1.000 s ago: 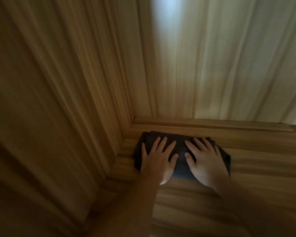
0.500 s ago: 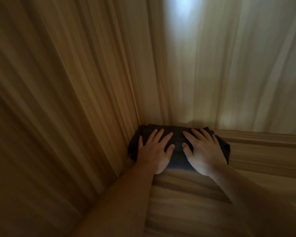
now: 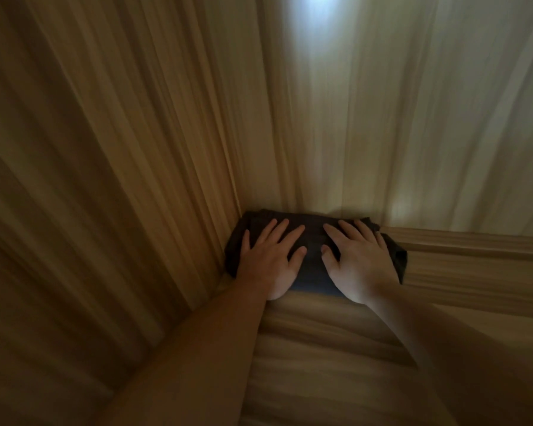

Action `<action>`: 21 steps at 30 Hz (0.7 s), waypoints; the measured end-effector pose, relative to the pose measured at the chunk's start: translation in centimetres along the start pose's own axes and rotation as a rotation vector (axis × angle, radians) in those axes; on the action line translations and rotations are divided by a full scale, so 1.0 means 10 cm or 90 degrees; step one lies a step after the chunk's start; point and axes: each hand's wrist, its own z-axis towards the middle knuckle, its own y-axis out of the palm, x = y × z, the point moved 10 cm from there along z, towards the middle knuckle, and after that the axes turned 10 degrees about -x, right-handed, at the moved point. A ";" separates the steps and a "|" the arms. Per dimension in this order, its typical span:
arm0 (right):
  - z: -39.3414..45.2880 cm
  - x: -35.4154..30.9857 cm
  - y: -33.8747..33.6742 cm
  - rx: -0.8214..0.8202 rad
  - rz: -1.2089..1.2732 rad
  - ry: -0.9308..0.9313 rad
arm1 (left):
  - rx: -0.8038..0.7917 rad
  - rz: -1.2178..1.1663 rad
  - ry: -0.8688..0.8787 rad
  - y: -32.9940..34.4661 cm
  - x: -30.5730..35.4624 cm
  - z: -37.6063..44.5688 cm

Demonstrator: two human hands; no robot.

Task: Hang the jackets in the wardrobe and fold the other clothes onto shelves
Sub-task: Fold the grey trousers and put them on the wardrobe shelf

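A dark folded garment (image 3: 313, 259) lies on a wooden wardrobe shelf (image 3: 336, 348), pushed into the back left corner. My left hand (image 3: 270, 259) presses flat on its left half with fingers spread and straight. My right hand (image 3: 359, 261) presses flat on its right half the same way. Both palms overhang the garment's near edge. The garment touches the left side wall and the back panel.
The wardrobe's wooden left wall (image 3: 111, 186) rises close beside my left arm. The pale back panel (image 3: 397, 118) stands right behind the garment, with a bright patch of light near its top. A raised wooden strip (image 3: 474, 244) runs along the shelf's back right.
Both hands slid the folded garment back and left until it met the corner. Between half a second ago and now the hands hardly moved.
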 end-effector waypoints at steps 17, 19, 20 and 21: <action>-0.68 0.06 -0.22 -0.060 -0.052 0.047 | -0.033 0.054 -0.093 -0.12 0.44 -0.25; -0.88 0.17 -0.42 -0.049 -0.061 0.061 | -0.038 0.036 -0.066 -0.20 0.62 -0.36; -0.99 0.24 -0.54 -0.045 -0.063 0.073 | -0.047 0.031 -0.046 -0.24 0.72 -0.42; -1.13 0.33 -0.67 -0.041 -0.062 0.090 | -0.061 0.033 -0.021 -0.28 0.83 -0.50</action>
